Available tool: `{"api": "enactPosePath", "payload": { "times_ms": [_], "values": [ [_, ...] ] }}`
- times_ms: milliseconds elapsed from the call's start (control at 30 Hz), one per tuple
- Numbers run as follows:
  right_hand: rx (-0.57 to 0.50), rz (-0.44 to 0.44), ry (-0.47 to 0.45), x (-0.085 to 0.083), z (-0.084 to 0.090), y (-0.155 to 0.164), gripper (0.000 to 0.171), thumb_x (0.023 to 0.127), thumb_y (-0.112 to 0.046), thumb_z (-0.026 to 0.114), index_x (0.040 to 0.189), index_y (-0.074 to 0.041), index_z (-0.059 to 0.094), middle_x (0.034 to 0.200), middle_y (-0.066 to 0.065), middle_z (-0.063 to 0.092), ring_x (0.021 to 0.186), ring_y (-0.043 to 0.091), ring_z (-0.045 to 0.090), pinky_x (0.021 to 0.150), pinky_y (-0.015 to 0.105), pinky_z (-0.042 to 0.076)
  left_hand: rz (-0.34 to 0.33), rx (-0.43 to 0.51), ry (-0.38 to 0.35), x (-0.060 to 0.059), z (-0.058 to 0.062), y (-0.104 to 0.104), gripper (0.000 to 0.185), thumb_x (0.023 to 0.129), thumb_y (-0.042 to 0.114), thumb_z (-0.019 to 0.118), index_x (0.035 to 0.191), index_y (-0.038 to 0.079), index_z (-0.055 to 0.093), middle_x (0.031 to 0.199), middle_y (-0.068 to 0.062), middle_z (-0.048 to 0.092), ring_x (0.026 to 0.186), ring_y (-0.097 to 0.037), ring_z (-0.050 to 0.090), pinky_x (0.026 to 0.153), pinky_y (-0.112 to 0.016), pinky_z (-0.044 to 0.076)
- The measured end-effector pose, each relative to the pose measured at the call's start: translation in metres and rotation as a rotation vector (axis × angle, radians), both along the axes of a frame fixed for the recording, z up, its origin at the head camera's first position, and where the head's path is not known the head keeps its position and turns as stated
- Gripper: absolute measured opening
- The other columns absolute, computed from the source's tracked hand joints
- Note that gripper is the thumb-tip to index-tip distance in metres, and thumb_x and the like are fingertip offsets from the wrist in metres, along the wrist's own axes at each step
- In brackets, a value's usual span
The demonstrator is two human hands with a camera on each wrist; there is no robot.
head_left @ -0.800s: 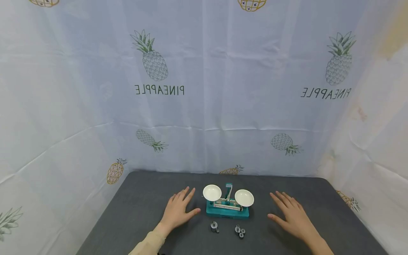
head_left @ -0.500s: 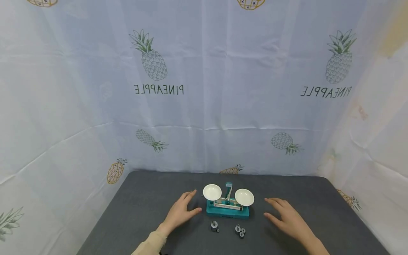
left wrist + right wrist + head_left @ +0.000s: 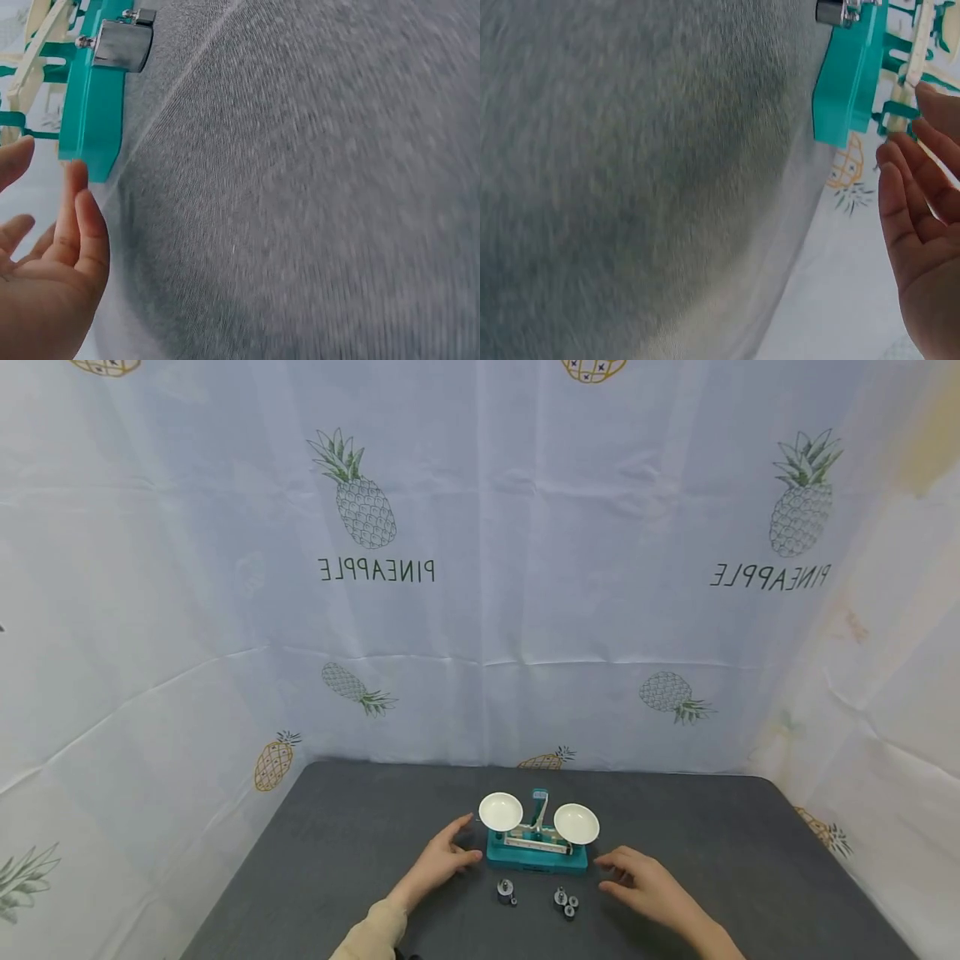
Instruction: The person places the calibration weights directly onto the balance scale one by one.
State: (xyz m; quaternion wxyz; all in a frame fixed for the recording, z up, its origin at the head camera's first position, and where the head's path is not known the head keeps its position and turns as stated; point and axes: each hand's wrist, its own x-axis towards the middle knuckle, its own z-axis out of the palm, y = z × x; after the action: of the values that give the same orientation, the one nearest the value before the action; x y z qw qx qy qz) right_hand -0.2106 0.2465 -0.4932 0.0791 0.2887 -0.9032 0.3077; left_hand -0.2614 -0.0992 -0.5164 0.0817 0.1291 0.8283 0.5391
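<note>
A teal balance scale (image 3: 536, 858) stands near the middle of the table, with a white left pan (image 3: 501, 811) and a white right pan (image 3: 577, 823). The left pan sits a little higher. To the left of its base is my left hand (image 3: 438, 864), fingers loosely bent and holding nothing. On the other side, my right hand (image 3: 645, 885) reaches toward the base's right end, its fingers gently curved around nothing. Whether either hand touches the base (image 3: 94, 120) is hard to tell. A large metal weight (image 3: 505, 890) with a tiny one beside it stands in front.
Several smaller metal weights (image 3: 561, 903) cluster in front of the scale, right of the large one. The dark grey tabletop (image 3: 360, 827) ends at a hanging white pineapple-print cloth (image 3: 480, 610) at the back and sides.
Both hands have moved inward toward the scale, the right one farther, and their spread fingers have drawn together. Scale and weights stay where they were.
</note>
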Motion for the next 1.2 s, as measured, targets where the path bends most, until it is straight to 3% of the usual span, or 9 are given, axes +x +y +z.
{"api": "enactPosePath", "payload": {
  "times_ms": [233,467,567,700,967,1200],
  "values": [
    [-0.064,0.045,-0.240,-0.005,-0.009,-0.009,0.026,0.083,-0.021,0.069,0.102,-0.004,0.067,0.090,0.007,0.065,0.073,-0.006,0.054,0.057,0.019,0.048,0.008,0.096,-0.073,-0.004,-0.008,0.010,0.063,0.084,0.012,0.065,0.137,-0.005,0.038,0.133,-0.029,0.044,0.077,-0.016,0.064,0.063,-0.030,0.054],
    [-0.108,0.073,-0.374,-0.011,-0.018,-0.019,0.024,0.082,-0.018,0.069,0.100,-0.002,0.068,0.086,0.004,0.065,0.072,-0.005,0.054,0.058,0.019,0.049,-0.002,0.171,-0.079,-0.006,-0.012,0.018,0.063,0.083,0.008,0.065,0.136,-0.010,0.036,0.130,-0.031,0.045,0.075,-0.020,0.066,0.065,-0.035,0.056],
    [-0.115,0.077,-0.416,-0.012,-0.021,-0.023,0.024,0.081,-0.017,0.070,0.100,-0.002,0.068,0.085,0.002,0.064,0.072,-0.005,0.054,0.059,0.019,0.048,-0.002,0.200,-0.089,-0.007,-0.014,0.021,0.061,0.082,0.007,0.065,0.135,-0.010,0.037,0.119,-0.029,0.053,0.071,-0.017,0.065,0.062,-0.032,0.056],
    [-0.125,0.088,-0.456,-0.013,-0.025,-0.026,0.021,0.080,-0.014,0.070,0.098,-0.002,0.068,0.083,0.000,0.064,0.071,-0.005,0.053,0.058,0.018,0.048,-0.010,0.225,-0.103,-0.008,-0.016,0.025,0.059,0.081,0.005,0.065,0.133,-0.010,0.039,0.102,-0.023,0.060,0.066,-0.012,0.063,0.060,-0.030,0.056],
    [-0.138,0.091,-0.494,-0.013,-0.030,-0.030,0.016,0.080,-0.011,0.070,0.094,-0.004,0.068,0.078,0.000,0.064,0.066,-0.005,0.052,0.056,0.017,0.045,0.004,0.238,-0.088,-0.008,-0.021,0.032,0.059,0.078,0.000,0.064,0.131,-0.012,0.040,0.091,-0.019,0.062,0.061,-0.011,0.061,0.058,-0.032,0.056],
    [-0.124,0.084,-0.503,-0.015,-0.032,-0.031,0.013,0.079,-0.010,0.070,0.090,-0.005,0.068,0.076,-0.001,0.064,0.064,-0.004,0.052,0.054,0.017,0.044,-0.006,0.257,-0.111,-0.012,-0.021,0.030,0.063,0.078,-0.001,0.063,0.134,-0.012,0.037,0.096,-0.019,0.061,0.061,-0.008,0.062,0.058,-0.028,0.056]
  ]
}}
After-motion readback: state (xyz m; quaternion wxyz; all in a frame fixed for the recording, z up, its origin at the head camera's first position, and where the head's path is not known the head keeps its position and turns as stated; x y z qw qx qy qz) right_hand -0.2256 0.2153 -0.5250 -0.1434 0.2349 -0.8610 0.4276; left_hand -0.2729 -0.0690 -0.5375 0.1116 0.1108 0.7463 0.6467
